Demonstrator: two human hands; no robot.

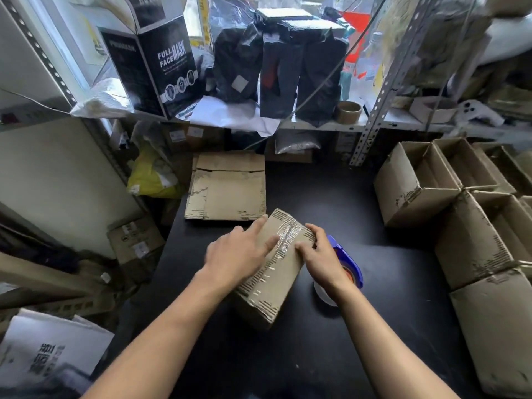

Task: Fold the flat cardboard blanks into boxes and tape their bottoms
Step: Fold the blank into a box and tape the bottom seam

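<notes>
While both flat, open hands press it, the taped box [276, 269] lies beneath left hand [239, 254] and right hand [319, 254].

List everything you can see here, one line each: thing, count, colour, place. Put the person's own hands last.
box being taped: one, brown, centre of the table, clear tape along its upturned bottom seam
tape dispenser: one, blue, on the table behind the right hand
flat cardboard blanks: a small stack, brown, far left of the table
folded boxes: several, brown, open, piled at the right
black table: one, under the work
full face mask carton: one, black, shelf at upper left
black wrapped parcels: several, upright on the shelf
tape core: one, brown, on the shelf
yellow bag: one, left of the blanks
left hand: flat on the box
right hand: pressing the tape
</notes>
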